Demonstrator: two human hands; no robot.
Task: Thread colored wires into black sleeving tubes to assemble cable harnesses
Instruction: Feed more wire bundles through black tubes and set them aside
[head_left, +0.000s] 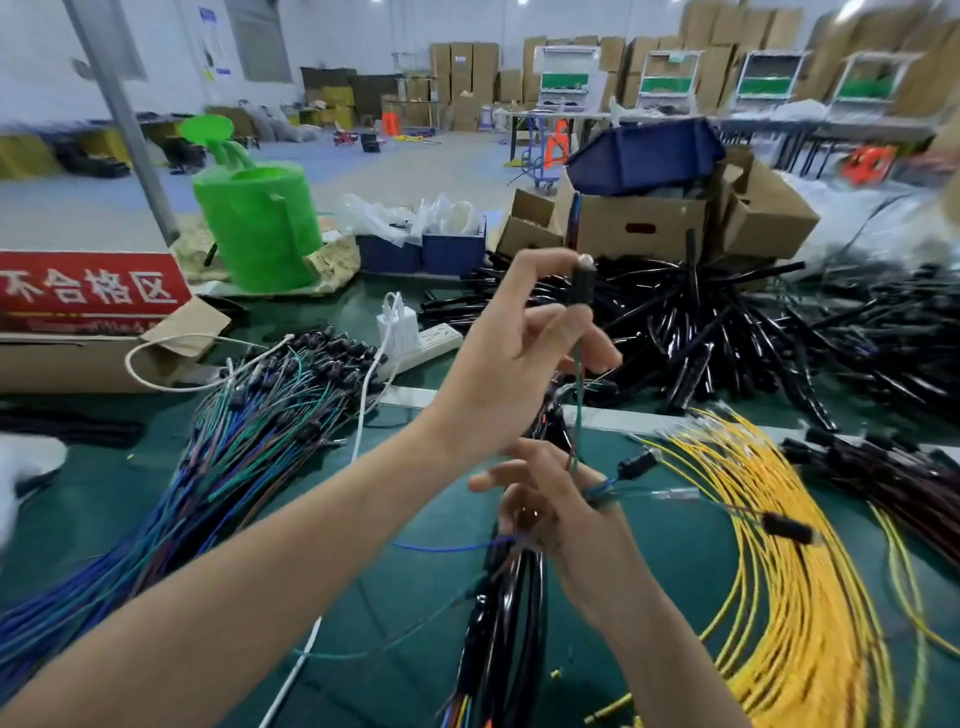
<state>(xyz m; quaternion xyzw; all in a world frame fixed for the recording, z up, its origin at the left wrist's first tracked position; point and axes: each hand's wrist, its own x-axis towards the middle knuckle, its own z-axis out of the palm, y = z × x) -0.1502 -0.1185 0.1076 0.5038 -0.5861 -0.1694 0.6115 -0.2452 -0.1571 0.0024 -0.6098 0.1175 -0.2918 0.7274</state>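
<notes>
Centre frame: left hand (519, 353) pinches short black cylindrical piece (584, 283), thin green wire (578, 405) hanging below; right hand (550, 499) grips bundle of glossy black tubes (511, 608).

1. You stand at an assembly bench in a factory hall: a green mat (156, 493) covers it, heaped with bundled colored wires (249, 441), yellow wires (795, 571) and black sleeving tubes (701, 322).
2. Beyond the bench you see an open grey floor (415, 171), stacked cardboard cartons (467, 67) along the far wall and metal racks (566, 78).
3. A red sign (88, 291) with Chinese characters stands at your left; blue parts bins (421, 252) sit behind.
</notes>
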